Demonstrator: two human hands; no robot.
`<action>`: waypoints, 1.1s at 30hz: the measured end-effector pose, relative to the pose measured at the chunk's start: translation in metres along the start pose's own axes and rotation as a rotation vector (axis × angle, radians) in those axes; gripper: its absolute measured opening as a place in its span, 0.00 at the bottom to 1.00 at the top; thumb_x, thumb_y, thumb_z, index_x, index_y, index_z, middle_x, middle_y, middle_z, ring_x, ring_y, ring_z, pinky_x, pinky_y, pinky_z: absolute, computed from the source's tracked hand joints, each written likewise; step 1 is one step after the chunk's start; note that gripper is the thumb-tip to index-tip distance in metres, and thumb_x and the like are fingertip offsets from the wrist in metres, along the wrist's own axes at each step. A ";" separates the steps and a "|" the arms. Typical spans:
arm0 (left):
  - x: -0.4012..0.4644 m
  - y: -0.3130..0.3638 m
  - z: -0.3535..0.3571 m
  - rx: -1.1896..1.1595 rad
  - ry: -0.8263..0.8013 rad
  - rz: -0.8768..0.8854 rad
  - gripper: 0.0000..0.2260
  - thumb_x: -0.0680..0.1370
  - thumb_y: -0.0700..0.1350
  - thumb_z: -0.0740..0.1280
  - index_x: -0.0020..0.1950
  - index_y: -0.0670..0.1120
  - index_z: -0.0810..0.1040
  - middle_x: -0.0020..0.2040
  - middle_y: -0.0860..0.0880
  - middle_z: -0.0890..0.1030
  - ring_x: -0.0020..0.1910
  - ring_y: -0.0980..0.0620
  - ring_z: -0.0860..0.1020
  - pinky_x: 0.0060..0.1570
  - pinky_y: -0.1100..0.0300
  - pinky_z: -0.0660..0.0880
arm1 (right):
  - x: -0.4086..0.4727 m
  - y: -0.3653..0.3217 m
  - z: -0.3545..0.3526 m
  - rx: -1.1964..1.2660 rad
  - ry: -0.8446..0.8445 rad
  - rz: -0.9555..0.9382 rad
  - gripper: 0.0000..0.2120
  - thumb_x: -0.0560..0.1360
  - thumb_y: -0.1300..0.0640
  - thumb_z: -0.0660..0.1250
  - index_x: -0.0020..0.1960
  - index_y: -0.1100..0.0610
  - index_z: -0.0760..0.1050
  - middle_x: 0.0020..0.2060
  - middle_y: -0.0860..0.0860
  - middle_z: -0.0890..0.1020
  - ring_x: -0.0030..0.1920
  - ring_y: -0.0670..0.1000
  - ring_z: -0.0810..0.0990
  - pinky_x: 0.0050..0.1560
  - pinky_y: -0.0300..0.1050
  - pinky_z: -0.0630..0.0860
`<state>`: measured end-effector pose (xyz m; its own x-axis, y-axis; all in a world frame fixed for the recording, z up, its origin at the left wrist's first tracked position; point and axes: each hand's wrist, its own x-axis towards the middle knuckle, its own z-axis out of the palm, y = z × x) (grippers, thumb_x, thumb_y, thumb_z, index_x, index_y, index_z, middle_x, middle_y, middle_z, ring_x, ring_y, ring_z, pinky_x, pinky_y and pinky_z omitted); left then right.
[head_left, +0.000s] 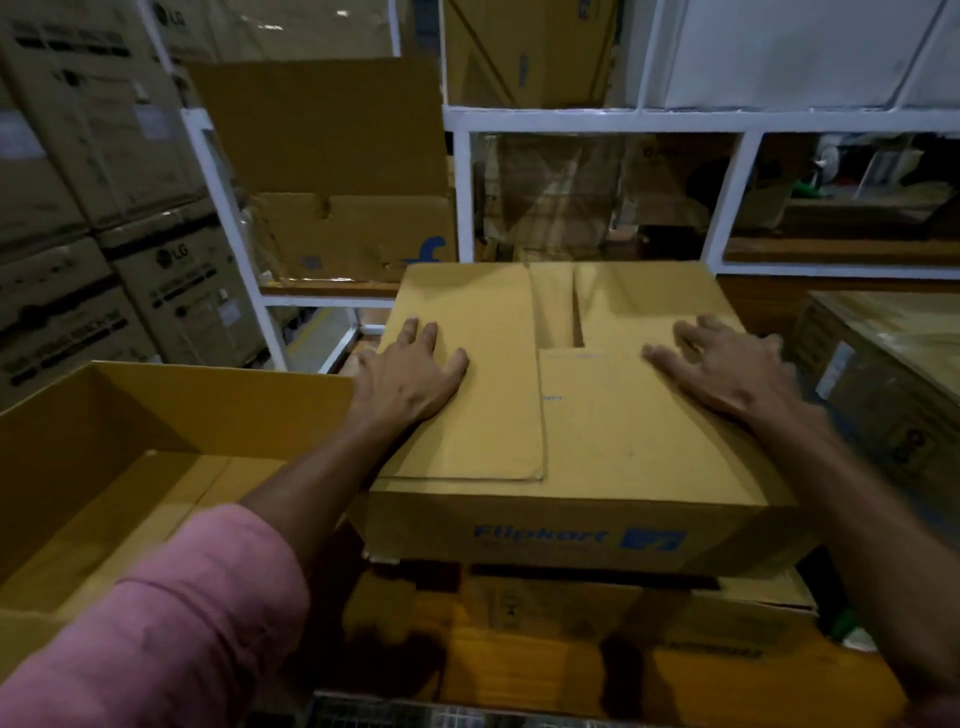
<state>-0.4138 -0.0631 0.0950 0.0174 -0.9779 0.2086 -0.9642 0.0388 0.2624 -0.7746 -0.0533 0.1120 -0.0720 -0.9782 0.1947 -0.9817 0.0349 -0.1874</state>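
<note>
1. We see the fingers (431, 332) of the left hand (410, 374) straight and spread. They lie flat on the cardboard and grip nothing.
2. We see the fingers (660, 356) of the right hand (727, 369) likewise stretched out and spread, slightly blurred. They rest on the cardboard and hold nothing.
3. The left hand presses the left flap (483, 415), which is folded down and overlaps the middle of the top. The right hand rests on the right flap (649, 441), which is also folded down.
4. Both flaps belong to the Flipkart carton (571, 525), whose blue printed logo faces us. We note a narrow gap (577, 312) between the flaps at its far side.
5. The Flipkart carton sits directly before us at the centre, on top of a lower carton (571, 654).
6. A pink sleeve (171, 623) covers the left upper arm, and both forearms are bare.
7. Just left of the Flipkart carton stands an open carton (156, 395), its inside showing.
8. Behind it we see a white rack (597, 120) holding further cardboard, and at the far left stacked LG cartons (176, 291).
</note>
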 end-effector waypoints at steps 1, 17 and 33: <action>-0.003 -0.011 -0.017 -0.009 0.026 -0.002 0.35 0.82 0.67 0.50 0.84 0.50 0.56 0.85 0.47 0.52 0.79 0.39 0.62 0.75 0.35 0.56 | -0.001 -0.014 -0.009 0.006 0.030 -0.007 0.47 0.67 0.16 0.42 0.74 0.44 0.65 0.76 0.53 0.65 0.71 0.70 0.66 0.65 0.75 0.63; -0.093 -0.292 -0.182 0.103 0.184 -0.153 0.34 0.80 0.69 0.51 0.81 0.52 0.64 0.83 0.44 0.59 0.76 0.36 0.66 0.72 0.37 0.63 | -0.070 -0.324 -0.007 0.124 0.046 -0.224 0.44 0.71 0.22 0.47 0.74 0.49 0.69 0.77 0.54 0.66 0.70 0.68 0.68 0.64 0.71 0.65; -0.102 -0.430 -0.180 0.094 0.061 -0.273 0.33 0.81 0.66 0.52 0.81 0.49 0.66 0.81 0.44 0.62 0.76 0.37 0.66 0.71 0.39 0.64 | -0.044 -0.460 0.066 0.081 -0.072 -0.382 0.35 0.78 0.28 0.48 0.66 0.54 0.76 0.66 0.57 0.74 0.64 0.64 0.74 0.69 0.74 0.60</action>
<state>0.0470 0.0565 0.1304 0.2927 -0.9352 0.1995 -0.9419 -0.2460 0.2288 -0.3082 -0.0398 0.1265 0.3114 -0.9296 0.1972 -0.9180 -0.3480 -0.1904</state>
